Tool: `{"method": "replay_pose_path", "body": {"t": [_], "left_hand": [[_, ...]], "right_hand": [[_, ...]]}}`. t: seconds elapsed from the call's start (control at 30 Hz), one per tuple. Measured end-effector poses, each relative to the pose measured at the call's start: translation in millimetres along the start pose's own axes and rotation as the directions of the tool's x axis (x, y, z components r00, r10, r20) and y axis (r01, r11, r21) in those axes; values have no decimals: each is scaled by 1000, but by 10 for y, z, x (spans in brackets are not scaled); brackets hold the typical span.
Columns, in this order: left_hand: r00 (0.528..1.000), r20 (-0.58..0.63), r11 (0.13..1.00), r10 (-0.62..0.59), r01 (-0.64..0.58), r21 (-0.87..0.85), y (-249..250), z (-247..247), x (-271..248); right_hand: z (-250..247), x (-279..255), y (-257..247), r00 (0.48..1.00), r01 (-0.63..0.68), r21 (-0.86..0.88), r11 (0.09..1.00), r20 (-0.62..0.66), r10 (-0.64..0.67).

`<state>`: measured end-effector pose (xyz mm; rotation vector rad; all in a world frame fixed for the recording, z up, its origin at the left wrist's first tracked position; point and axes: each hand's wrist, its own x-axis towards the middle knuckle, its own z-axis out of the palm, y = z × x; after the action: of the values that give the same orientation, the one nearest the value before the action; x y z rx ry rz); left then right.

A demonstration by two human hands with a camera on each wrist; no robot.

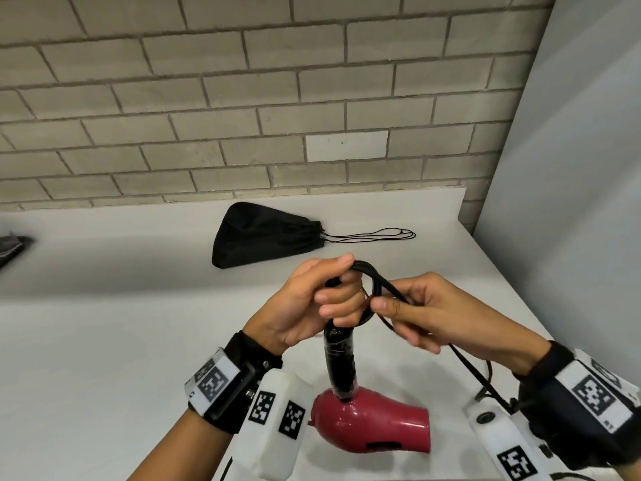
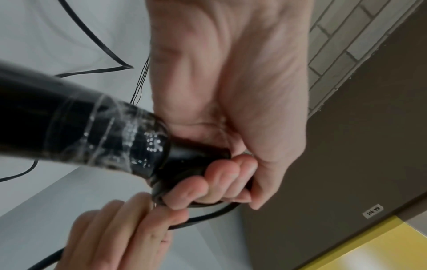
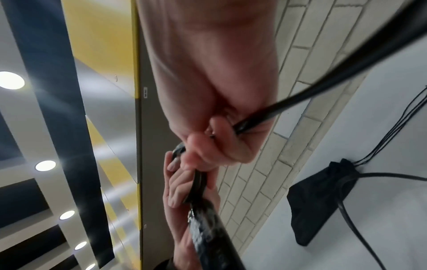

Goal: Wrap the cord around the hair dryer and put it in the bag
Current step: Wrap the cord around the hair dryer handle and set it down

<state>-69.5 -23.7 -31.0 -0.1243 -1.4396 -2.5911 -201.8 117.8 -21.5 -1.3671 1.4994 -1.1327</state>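
A hair dryer with a dark red body (image 1: 373, 427) hangs nozzle-right from its black handle (image 1: 339, 362), handle end up. My left hand (image 1: 322, 303) grips the top of the handle (image 2: 92, 127), fingers curled over cord loops there. The black cord (image 1: 367, 276) loops over the handle end; my right hand (image 1: 426, 314) pinches it just right of the left hand, and it trails down past my right wrist (image 1: 475, 373). In the right wrist view the cord (image 3: 300, 98) runs through my curled fingers (image 3: 208, 146). A black drawstring bag (image 1: 263, 236) lies flat on the white counter behind, mouth cinched.
The bag's thin drawstrings (image 1: 374, 235) stretch right across the white counter (image 1: 104, 341). A brick wall (image 1: 242, 98) backs the counter and a grey panel (image 1: 572, 203) bounds it at right. A dark object (image 1: 10, 248) lies at the far left edge.
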Motion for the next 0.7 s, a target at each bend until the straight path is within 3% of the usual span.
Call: {"method": "replay_pose_path", "body": {"t": [0.13, 0.37, 0.47, 0.57, 0.63, 0.7], "left_hand": [[993, -91, 992, -72, 81, 100, -29, -34, 2], [990, -99, 987, -103, 114, 117, -98, -33, 57], [994, -62, 996, -88, 89, 11, -15, -104, 54], [995, -80, 993, -55, 46, -111, 152, -254, 4], [996, -80, 998, -31, 26, -63, 197, -291, 1], [997, -79, 999, -25, 23, -22, 183, -283, 29]], "right_hand": [[-311, -110, -70, 991, 27, -61, 998, -130, -35], [-657, -322, -24, 991, 38, -355, 934, -103, -80], [-815, -395, 63, 986, 20, -427, 904, -144, -90], [-1045, -576, 191, 944, -58, -449, 891, -314, -97], [-1072, -676, 238, 918, -117, -523, 844, -381, -109], [-1001, -695, 253, 917, -179, -659, 731, -380, -119]]}}
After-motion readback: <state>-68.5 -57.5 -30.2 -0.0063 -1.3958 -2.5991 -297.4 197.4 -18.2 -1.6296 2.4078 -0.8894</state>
